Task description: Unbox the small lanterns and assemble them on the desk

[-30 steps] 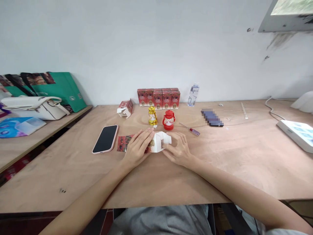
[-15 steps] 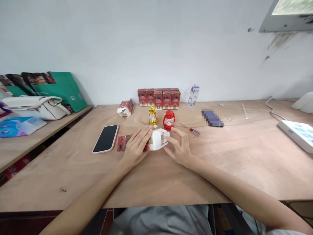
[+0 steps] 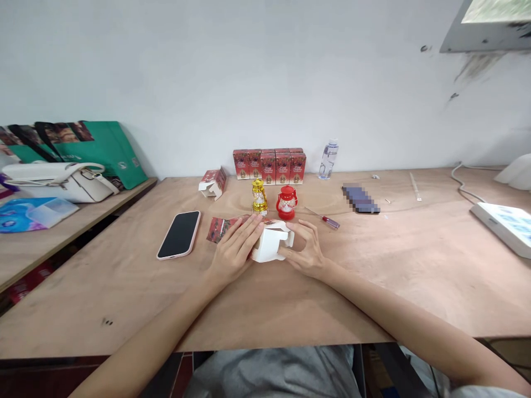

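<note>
A small cardboard box (image 3: 269, 246), red printed outside and white at its open end, lies on its side on the table in front of me. My left hand (image 3: 237, 246) is over its left part, fingers together and pressed on it. At the open end, my right hand (image 3: 306, 250) has its thumb and fingers curled about the white flaps. Part of the box is hidden under the left hand, with a red printed piece (image 3: 218, 228) showing to its left. Just behind stand a gold mini lantern (image 3: 259, 196) and a red mini lantern (image 3: 287, 203).
A screwdriver (image 3: 325, 219) lies right of the lanterns, a phone (image 3: 179, 235) on the left. Farther back are an opened red box (image 3: 213, 183), several closed red boxes (image 3: 269, 167) and a bottle (image 3: 328, 160). A pixelated dark object (image 3: 360, 199) and a power strip (image 3: 504, 224) lie rightward.
The box has turned so its open white end faces more toward me, and its printed left end has swung away. My right fingers have closed in on the flaps.
</note>
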Tool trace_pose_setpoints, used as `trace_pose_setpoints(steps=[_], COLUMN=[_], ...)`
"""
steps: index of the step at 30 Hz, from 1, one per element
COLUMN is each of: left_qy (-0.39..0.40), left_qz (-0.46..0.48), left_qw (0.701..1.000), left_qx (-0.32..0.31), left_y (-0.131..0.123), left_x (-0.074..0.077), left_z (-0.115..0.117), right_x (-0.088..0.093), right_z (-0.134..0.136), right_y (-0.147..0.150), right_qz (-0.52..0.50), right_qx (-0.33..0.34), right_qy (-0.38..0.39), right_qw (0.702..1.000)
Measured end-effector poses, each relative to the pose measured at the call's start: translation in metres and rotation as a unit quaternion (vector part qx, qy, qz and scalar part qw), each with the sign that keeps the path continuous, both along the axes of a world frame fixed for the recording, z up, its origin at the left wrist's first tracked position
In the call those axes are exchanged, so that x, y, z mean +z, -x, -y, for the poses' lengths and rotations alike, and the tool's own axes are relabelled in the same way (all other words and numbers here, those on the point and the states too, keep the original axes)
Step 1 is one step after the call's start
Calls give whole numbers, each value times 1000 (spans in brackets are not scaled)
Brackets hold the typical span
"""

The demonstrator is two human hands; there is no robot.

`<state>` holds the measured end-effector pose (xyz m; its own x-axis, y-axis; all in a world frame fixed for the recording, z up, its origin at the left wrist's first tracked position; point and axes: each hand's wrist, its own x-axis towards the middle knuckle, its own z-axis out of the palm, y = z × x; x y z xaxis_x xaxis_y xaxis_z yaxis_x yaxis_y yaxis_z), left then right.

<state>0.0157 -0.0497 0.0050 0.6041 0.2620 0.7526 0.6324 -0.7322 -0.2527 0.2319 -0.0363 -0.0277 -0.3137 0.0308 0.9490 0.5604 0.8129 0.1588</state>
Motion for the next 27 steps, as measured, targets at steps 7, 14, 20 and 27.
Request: trace_pose_setpoints(steps=[7,14,20,27], left_qy=[-7,3,-4,-29], left_qz=[-36,-57,-77,42], left_qw=[999,998,997,998], left_qx=[-24,-27,-30,42], left_y=[-1,-2,7,70], left_x=[1,1,-1,20], left_z=[2,4,-2,-22], right_x=[2,0,1,-1], right_z=[5,3,4,7], right_y=[-5,-6,-6,-4], right_qz=[75,153,164,118], right_qx=[11,-4,21,0], right_qy=[-71,-128,-98,-60], right_qw=[995,980,981,991])
